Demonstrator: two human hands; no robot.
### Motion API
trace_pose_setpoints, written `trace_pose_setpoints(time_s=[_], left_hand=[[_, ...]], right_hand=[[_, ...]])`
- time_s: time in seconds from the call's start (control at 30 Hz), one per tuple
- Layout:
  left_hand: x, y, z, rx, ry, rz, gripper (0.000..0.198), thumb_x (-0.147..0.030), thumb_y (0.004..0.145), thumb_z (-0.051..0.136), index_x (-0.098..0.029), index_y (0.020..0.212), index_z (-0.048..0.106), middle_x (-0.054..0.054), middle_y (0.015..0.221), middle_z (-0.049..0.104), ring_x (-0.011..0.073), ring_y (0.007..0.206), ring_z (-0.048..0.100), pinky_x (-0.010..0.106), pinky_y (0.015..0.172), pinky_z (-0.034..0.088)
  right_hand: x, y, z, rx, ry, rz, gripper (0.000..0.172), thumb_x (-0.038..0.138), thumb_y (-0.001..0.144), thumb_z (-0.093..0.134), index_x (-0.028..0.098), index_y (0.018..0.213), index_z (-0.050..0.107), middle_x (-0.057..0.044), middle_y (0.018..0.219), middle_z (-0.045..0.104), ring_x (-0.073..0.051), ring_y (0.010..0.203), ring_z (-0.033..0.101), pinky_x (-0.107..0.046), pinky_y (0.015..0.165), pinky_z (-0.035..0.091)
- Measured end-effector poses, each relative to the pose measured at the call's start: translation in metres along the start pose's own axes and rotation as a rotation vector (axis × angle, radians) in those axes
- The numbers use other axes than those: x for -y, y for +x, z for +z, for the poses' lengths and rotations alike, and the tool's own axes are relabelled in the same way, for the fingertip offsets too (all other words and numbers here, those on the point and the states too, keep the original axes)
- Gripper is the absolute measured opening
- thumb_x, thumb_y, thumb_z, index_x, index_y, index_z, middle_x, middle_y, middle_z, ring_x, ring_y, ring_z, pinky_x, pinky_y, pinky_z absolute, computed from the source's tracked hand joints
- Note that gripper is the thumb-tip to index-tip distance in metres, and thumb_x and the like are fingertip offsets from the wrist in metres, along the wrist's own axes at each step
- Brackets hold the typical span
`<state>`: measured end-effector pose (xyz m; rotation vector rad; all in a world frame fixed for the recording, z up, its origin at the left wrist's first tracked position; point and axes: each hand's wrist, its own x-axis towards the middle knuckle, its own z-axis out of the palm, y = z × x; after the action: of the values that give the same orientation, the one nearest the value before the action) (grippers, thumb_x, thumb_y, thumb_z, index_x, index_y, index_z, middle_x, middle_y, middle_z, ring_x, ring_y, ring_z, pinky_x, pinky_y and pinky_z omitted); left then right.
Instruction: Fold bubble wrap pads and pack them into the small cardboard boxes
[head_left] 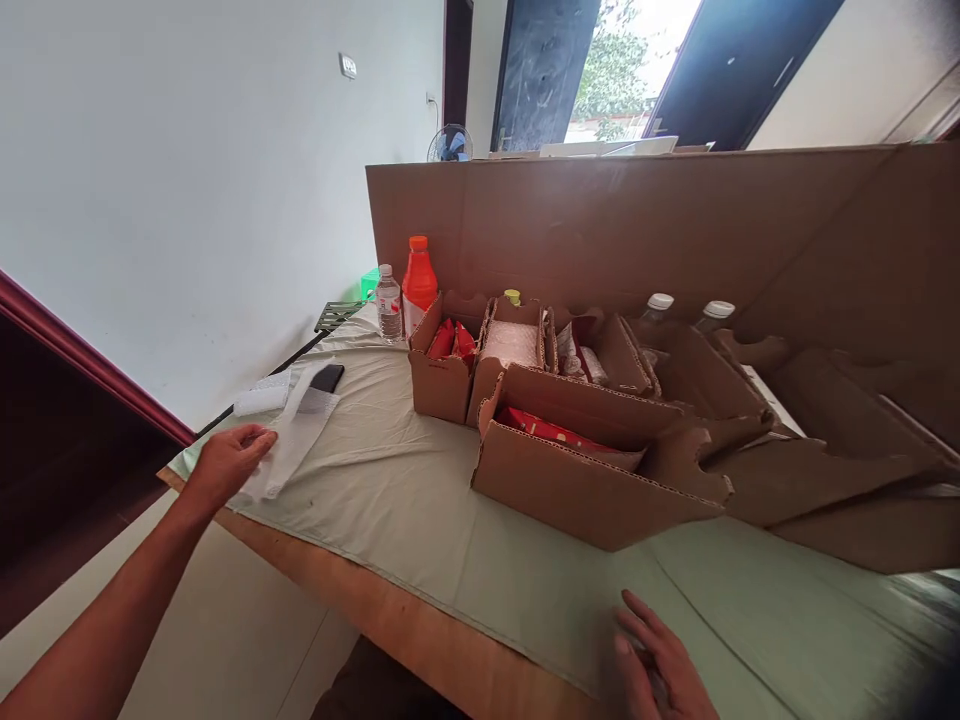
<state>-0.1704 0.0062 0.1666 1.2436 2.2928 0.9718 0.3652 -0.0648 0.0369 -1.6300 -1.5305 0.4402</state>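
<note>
My left hand (232, 462) is at the table's left end, its thumb and fingers pinched on a translucent white sheet of bubble wrap (294, 440). Part of the sheet is raised; the rest lies on the cloth. Behind it are another piece of bubble wrap (262, 394) and a flat black object (328, 378), partly covered. My right hand (660, 655) hovers low over the cloth near the front edge, slightly blurred, fingers apart and holding nothing. In front of that hand stands an open cardboard box (577, 490) with a red packet (559, 430) inside.
Several open cardboard bins (442, 388) fill the table's back and right, holding packets. A clear bottle (388, 305) and an orange-red bottle (420, 280) stand left of them. A tall cardboard panel (600, 215) rises behind. Pale green cloth (390, 480) covers the wooden table.
</note>
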Motion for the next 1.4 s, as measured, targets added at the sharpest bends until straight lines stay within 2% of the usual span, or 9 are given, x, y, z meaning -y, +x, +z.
trace_pose_setpoints(time_s=[0.13,0.2,0.33,0.4,0.5,0.67,0.87,1.17,1.4], left_hand=[[-0.043,-0.062,0.044,0.178,-0.263,0.074,0.044,-0.063,0.071,0.060,-0.020,0.079,0.066,0.000,0.074,0.065,0.0179,0.068,0.060,0.028,0.064,0.051],[-0.061,-0.101,0.077,0.284,-0.379,0.083,0.040,-0.060,0.073,0.061,-0.020,0.075,0.065,0.001,0.073,0.065,0.0167,0.068,0.060,0.027,0.065,0.051],[-0.085,-0.181,0.138,0.605,-0.937,-0.192,0.032,-0.050,0.072,0.076,-0.020,0.073,0.065,-0.002,0.066,0.063,0.0127,0.059,0.056,0.025,0.060,0.048],[-0.088,-0.211,0.155,0.754,-1.015,-0.225,0.029,-0.049,0.076,0.076,-0.021,0.080,0.069,0.000,0.071,0.068,0.0134,0.064,0.059,0.025,0.066,0.049],[-0.082,-0.230,0.160,0.854,-0.910,-0.053,0.027,-0.048,0.082,0.072,-0.022,0.090,0.075,0.005,0.093,0.075,0.0202,0.092,0.066,0.031,0.088,0.051],[-0.054,-0.207,0.152,0.610,-0.570,0.110,0.027,-0.048,0.083,0.066,-0.024,0.089,0.076,0.009,0.104,0.076,0.0272,0.104,0.066,0.039,0.094,0.052],[-0.021,-0.163,0.142,0.269,-0.235,0.267,0.026,-0.043,0.085,0.057,-0.023,0.092,0.072,0.008,0.100,0.076,0.0264,0.097,0.070,0.041,0.087,0.056],[-0.035,-0.141,0.166,0.263,0.222,0.565,0.032,-0.035,0.091,0.049,-0.021,0.113,0.068,0.011,0.116,0.070,0.0266,0.106,0.066,0.040,0.092,0.054],[-0.054,-0.121,0.191,0.255,0.409,0.531,0.028,-0.034,0.088,0.052,-0.016,0.102,0.068,0.013,0.089,0.068,0.0312,0.090,0.064,0.044,0.086,0.049]], right_hand=[[0.040,-0.020,0.022,0.172,0.128,-0.163,0.028,0.038,0.093,0.061,0.026,0.115,0.073,-0.011,0.130,0.071,-0.029,0.111,0.072,-0.038,0.084,0.063],[0.064,-0.030,0.035,0.298,0.186,-0.262,0.043,0.034,0.091,0.065,0.027,0.134,0.064,-0.012,0.137,0.067,-0.031,0.119,0.068,-0.041,0.091,0.061],[0.090,-0.036,0.048,0.369,0.246,-0.406,0.079,0.031,0.086,0.070,0.025,0.157,0.037,-0.014,0.151,0.053,-0.034,0.136,0.054,-0.050,0.108,0.050],[0.088,-0.033,0.045,0.324,0.284,-0.414,0.066,0.025,0.089,0.062,0.027,0.152,0.045,-0.012,0.144,0.060,-0.030,0.131,0.059,-0.046,0.107,0.051],[0.076,-0.024,0.027,0.285,0.322,-0.239,0.040,0.022,0.091,0.053,0.028,0.127,0.068,-0.006,0.116,0.075,-0.023,0.103,0.072,-0.033,0.090,0.058],[0.051,-0.012,-0.014,0.167,0.226,0.164,0.034,0.048,0.090,0.058,0.022,0.093,0.079,-0.003,0.075,0.077,-0.024,0.071,0.073,-0.028,0.064,0.059],[-0.005,-0.009,-0.056,-0.083,0.084,0.376,0.050,0.064,0.073,0.068,0.020,0.094,0.080,-0.008,0.092,0.082,-0.030,0.085,0.076,-0.034,0.073,0.060],[-0.014,-0.007,-0.059,-0.155,0.133,0.455,0.057,0.061,0.077,0.066,0.016,0.111,0.073,-0.011,0.105,0.079,-0.029,0.094,0.073,-0.039,0.085,0.056],[-0.015,-0.006,-0.060,-0.168,0.165,0.383,0.047,0.055,0.081,0.066,0.016,0.104,0.075,-0.010,0.094,0.079,-0.025,0.082,0.071,-0.036,0.075,0.056]])
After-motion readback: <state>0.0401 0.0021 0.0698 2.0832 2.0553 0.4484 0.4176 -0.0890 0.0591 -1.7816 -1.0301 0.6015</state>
